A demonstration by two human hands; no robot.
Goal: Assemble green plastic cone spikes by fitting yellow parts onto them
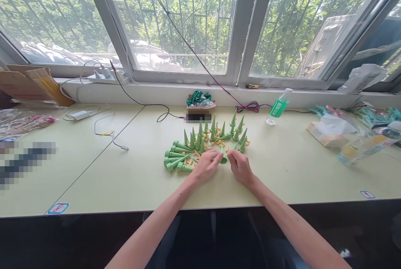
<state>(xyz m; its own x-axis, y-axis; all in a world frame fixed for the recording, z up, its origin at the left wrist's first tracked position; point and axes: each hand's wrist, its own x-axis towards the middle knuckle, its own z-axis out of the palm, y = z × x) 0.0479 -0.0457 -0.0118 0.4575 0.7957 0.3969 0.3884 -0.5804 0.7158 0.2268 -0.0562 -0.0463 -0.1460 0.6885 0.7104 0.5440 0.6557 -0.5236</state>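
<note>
My left hand (206, 165) has its fingers closed on a green plastic spike (223, 159), whose round base faces toward me. Just to the right, my right hand (240, 166) is pinched close to the same spike; what sits between its fingertips is too small to make out. Beyond both hands, several green spikes (213, 129) stand point up in a loose arc. More green spikes (177, 156) lie on their sides to the left. Small yellow plastic pieces (206, 144) are scattered among them, partly hidden by the spikes and my left hand.
The pale table (131, 185) meets a window sill at the back. A small cardboard box (200, 112) holds green and clear plastic. Right of it stand a water bottle (277, 108), a tissue box (328, 131) and a bottle lying tilted (369, 145). Cables (115, 139) run across the left side.
</note>
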